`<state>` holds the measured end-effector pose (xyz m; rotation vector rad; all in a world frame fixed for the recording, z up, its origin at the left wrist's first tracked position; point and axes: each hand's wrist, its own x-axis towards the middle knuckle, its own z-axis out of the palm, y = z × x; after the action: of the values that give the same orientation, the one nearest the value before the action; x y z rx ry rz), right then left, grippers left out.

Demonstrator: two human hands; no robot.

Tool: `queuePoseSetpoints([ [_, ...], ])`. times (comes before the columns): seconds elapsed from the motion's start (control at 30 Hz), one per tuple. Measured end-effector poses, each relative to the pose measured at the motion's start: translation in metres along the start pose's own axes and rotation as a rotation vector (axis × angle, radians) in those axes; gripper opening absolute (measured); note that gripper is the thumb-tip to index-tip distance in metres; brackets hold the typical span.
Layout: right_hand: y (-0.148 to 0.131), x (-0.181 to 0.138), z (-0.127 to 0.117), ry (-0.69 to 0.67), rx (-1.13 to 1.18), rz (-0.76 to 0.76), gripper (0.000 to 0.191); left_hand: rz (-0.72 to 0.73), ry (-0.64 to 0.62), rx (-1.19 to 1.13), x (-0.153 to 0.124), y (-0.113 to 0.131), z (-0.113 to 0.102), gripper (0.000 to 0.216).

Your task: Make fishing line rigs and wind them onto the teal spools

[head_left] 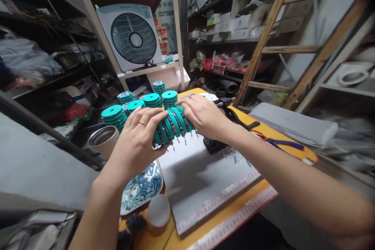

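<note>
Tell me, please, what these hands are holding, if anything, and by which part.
A row of teal discs, held near its two ends: the left hand at one, the right hand at the other.

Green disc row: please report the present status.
Left hand, right hand: both gripping. Green disc row: held sideways above grey board. Disc stacks: close behind.

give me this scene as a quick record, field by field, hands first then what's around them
left hand: gripping left end of a row of green discs, fingers on top, thumb below
right hand: fingers on the row's right end, thumb hidden
row position: raised over a grey mat
behind row: stacks of green discs
left of mat: tray of small blue pieces
right of mat: blue-handled tool
background: box fan, wooden ladder
</note>
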<state>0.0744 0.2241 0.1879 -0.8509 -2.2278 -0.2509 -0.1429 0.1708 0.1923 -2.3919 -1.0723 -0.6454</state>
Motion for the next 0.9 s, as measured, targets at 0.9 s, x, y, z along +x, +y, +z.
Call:
queuePoseSetpoints([
  [0.9,0.05,-0.208,-0.045,-0.48,0.239,0.451,0.012,-0.006,0.048,-0.184,-0.002,-0.006,0.014,0.059],
])
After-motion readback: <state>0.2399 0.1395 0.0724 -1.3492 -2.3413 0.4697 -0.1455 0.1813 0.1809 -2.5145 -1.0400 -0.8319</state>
